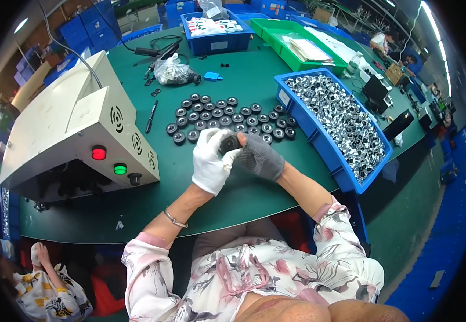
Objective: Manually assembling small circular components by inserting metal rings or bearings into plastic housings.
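Note:
My left hand (210,162), in a white glove, is closed around a black round part (229,144) with a ring-shaped face. My right hand (263,157) wears a dark grey glove with a bare fingertip showing, and its fingers grip the same part from the other side. Both hands are raised over the green table, close together. Just beyond them stand several black round pieces (217,112) with pale metal rings in their tops, set in loose rows. The right fingers partly hide the held part.
A cream machine (77,123) with a red and a green button stands at left. At right, a blue bin (324,153) holds many small shiny metal parts. A pen (152,116), a plastic bag (172,71), a blue tub (218,44) and a green tray (276,45) lie farther back.

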A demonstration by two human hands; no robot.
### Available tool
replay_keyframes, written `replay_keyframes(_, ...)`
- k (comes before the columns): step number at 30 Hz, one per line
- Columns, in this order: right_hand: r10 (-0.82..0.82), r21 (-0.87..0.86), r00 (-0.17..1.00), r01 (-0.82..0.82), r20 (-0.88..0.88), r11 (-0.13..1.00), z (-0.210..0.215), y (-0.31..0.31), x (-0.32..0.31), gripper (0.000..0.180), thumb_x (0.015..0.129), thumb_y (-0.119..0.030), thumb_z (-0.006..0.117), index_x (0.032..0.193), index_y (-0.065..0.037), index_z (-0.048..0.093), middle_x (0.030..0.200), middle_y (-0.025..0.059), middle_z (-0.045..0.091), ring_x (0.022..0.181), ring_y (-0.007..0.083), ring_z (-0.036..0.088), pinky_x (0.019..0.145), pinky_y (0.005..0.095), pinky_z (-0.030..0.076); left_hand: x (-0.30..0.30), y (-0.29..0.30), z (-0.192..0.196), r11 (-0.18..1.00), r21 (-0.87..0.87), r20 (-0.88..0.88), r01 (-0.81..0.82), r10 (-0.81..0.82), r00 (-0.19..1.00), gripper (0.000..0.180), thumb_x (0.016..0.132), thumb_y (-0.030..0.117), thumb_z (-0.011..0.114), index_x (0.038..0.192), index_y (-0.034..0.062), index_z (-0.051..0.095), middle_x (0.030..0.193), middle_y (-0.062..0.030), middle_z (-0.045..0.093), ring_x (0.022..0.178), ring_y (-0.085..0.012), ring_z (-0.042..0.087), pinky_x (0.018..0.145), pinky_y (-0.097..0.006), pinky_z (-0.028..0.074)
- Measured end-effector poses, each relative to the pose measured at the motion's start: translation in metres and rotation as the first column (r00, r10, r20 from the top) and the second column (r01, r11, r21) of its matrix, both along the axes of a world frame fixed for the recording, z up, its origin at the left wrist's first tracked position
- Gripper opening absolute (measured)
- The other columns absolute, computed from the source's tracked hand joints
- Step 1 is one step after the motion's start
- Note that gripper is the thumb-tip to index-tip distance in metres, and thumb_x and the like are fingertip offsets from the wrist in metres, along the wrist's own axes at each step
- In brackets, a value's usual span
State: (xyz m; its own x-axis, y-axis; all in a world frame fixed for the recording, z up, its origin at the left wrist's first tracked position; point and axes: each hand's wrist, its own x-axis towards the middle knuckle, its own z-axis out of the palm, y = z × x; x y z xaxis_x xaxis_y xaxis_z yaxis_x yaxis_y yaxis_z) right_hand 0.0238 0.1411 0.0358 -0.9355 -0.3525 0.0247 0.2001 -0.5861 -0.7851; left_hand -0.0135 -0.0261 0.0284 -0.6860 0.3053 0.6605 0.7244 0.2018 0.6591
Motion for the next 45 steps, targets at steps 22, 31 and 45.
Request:
replay_keyframes(22,-0.154,0.375,0.988,0.150,-0.019,0.915,0.007,0.004,0.032,0.037,0.106,-0.034,0.051,0.117,-0.001,0.064,0.101,0.0058,0.067,0.089,0.0110,0.066,0.077,0.0306,0.056,0.010,-0.004,-0.016,0.906,0.368,0.644,0.209,-0.410,0.646,0.040,0.091,0.008,0.075,0.127,-0.0021,0.061,0.114,-0.0113,0.068,0.095,-0.0170,0.068,0.080,-0.030,0.057)
replay_keyframes(31,-0.509,0.605,0.832,0.527,-0.221,0.597,-0.010,-0.010,0.074,0.027,0.105,-0.025,0.055,0.114,0.001,0.059,0.089,0.0046,0.069,0.073,0.0088,0.066,0.066,0.0242,0.055,0.022,-0.002,-0.016,0.865,0.372,0.814,0.336,-0.478,0.330,0.030,0.095,0.014,0.072,0.119,-0.0010,0.065,0.108,-0.0070,0.069,0.090,-0.0128,0.064,0.077,-0.029,0.055)
replay_keyframes(45,-0.572,0.596,0.770,0.608,-0.283,0.524,-0.015,-0.019,0.106,0.024,0.104,-0.020,0.055,0.100,0.002,0.065,0.088,0.0015,0.069,0.077,0.0045,0.059,0.070,0.0212,0.048,0.038,-0.004,-0.026,0.716,0.655,0.738,0.241,-0.675,0.001,0.020,0.099,0.019,0.067,0.109,0.0020,0.067,0.096,-0.0029,0.066,0.082,-0.0120,0.060,0.077,-0.032,0.053)
